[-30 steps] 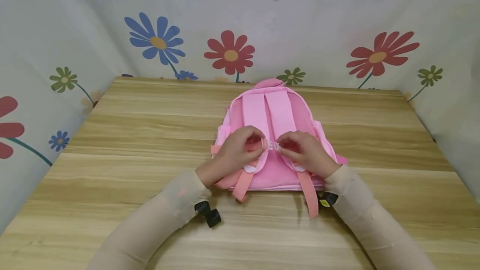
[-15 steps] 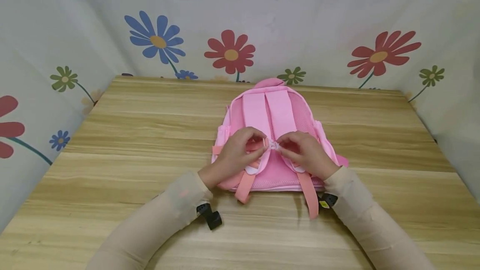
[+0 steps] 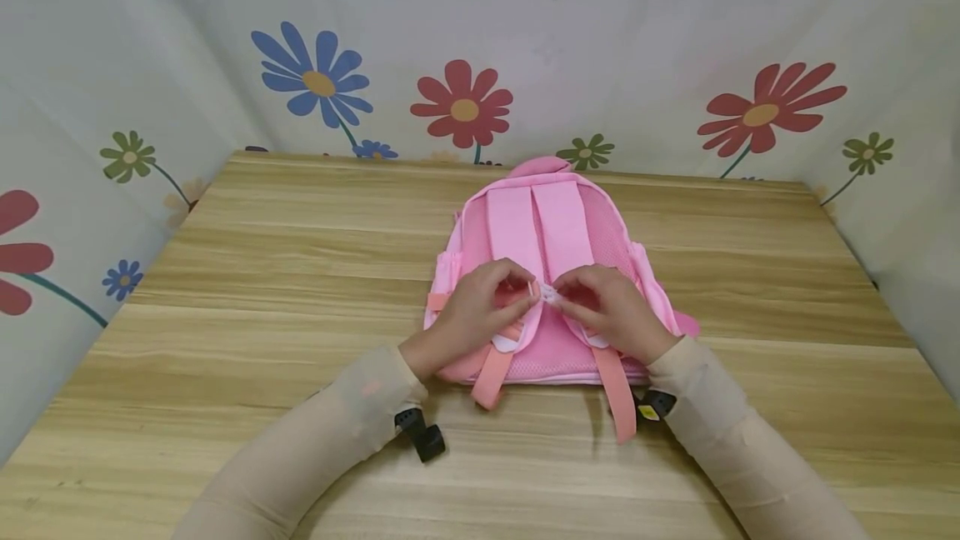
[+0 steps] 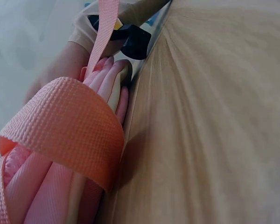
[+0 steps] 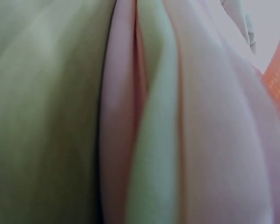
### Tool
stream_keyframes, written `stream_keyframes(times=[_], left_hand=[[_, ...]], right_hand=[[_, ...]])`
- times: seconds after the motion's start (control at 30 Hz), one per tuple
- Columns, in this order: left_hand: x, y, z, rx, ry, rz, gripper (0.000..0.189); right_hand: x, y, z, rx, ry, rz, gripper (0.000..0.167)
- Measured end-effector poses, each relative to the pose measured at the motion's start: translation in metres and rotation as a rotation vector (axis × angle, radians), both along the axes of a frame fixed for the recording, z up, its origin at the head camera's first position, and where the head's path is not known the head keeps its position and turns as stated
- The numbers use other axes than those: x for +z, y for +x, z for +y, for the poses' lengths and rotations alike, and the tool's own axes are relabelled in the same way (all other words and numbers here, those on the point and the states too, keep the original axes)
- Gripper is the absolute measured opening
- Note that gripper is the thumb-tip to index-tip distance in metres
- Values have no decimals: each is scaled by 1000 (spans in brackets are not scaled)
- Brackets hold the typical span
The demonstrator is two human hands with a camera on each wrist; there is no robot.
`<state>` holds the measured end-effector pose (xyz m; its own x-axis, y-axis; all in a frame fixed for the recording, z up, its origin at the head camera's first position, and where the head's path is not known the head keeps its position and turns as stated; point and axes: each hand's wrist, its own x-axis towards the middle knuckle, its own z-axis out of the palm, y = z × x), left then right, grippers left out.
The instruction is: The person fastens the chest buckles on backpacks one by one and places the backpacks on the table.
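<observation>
A pink backpack (image 3: 606, 219) lies on the wooden table with its shoulder straps (image 3: 564, 219) facing up. Above its middle, my left hand (image 3: 474, 304) pinches one end of a small whitish plastic buckle (image 3: 549, 294), where an orange strap meets it. My right hand (image 3: 621, 307) pinches the buckle's other end. Both halves touch; whether they are locked I cannot tell. A loop of orange webbing (image 4: 65, 123) fills the front of the left wrist view, beside the bag's pink side. The right wrist view holds only blurred fabric folds (image 5: 219, 126), and the hand is hidden there.
Two orange strap ends (image 3: 617, 394) hang over the bag's near edge onto the wooden table (image 3: 300, 240). Black wrist cameras (image 3: 422, 435) sit under both sleeves. A flower-print curtain (image 3: 637, 40) stands behind the table and at both sides.
One second ago a small gap lay between the two buckle halves. The hands have brought them together, the left hand shifting slightly to the right. The backpack has stayed nearly in place.
</observation>
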<state>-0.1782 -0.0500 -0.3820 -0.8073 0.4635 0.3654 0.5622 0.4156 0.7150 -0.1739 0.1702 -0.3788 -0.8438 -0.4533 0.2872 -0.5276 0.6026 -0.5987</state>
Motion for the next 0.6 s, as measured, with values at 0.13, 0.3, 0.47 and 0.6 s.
stream_keyframes(times=[0.13,0.3,0.47,0.6], left_hand=[[1,0,0,-4,-8,-43,19],[2,-1,1,-14,-36,-62,20],[2,-2,1,-15,-63,-67,21],[2,-2,1,-15,-70,-76,22]], right_hand=[[-1,0,0,4,10,18,19],[-1,1,0,8,34,49,21],[0,1,-1,10,61,85,21],[1,1,-2,16,65,102,21]])
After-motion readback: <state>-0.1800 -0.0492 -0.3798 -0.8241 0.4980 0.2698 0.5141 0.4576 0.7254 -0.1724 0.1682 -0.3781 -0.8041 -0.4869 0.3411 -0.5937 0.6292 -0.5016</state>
